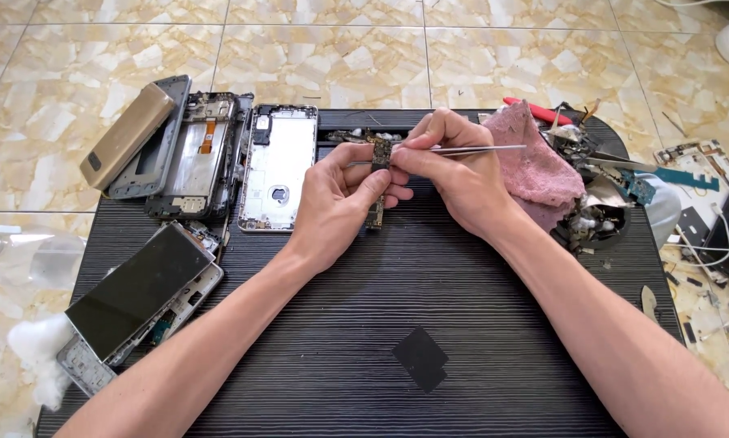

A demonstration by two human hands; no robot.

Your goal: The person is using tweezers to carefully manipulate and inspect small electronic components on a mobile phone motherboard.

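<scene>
My left hand (338, 199) pinches a small circuit board (379, 156) upright, its long axis running away from me, above the dark ribbed counter (462, 324). My right hand (454, 174), touching the board from the right, grips thin tweezers (470, 148) lying crosswise, tips at the board's top. Opened phone frames (277, 166) lie left; a pink cloth (535, 158) right; marbled tile floor (340, 49) beyond.

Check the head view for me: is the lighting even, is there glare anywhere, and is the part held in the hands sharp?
Head view: bright, even daylight with soft shadows under both forearms; mild sheen on the dark phone screen and the silver phone frame; the small circuit board between left hand and right hand is too small for detail; the tweezers read clearly; edges bow slightly.
</scene>
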